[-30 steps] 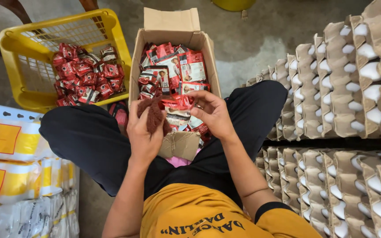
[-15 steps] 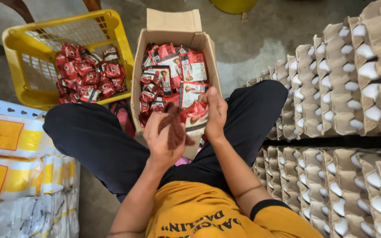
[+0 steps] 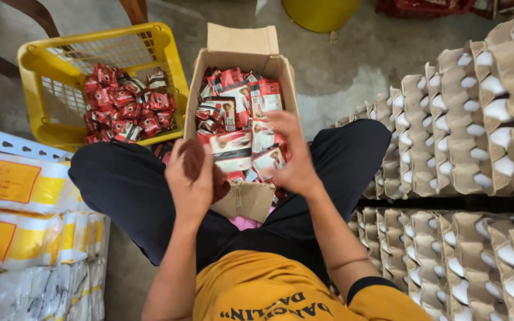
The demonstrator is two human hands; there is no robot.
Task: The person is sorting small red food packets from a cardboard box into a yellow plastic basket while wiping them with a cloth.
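I sit cross-legged with an open cardboard box [image 3: 288, 72] between my knees, full of red and white sachets [image 3: 233, 107]. My left hand [image 3: 190, 183] is closed around a bunch of dark red sachets [image 3: 197, 161] just in front of the box's near edge. My right hand [image 3: 290, 156] reaches into the near right part of the box, fingers on a red and white sachet strip [image 3: 263, 139]. Whether it has a firm grip is unclear.
A yellow plastic basket [image 3: 43, 71] at the left holds several small red sachets [image 3: 126, 110]. Stacks of cardboard egg trays with white eggs [image 3: 471, 131] stand at my right. Printed sacks and packs [image 3: 19, 208] lie at my left. The floor is bare concrete.
My left hand rose out of the box with a bunch of sachets and moved back toward my lap. My right hand stayed at the box's near right side.
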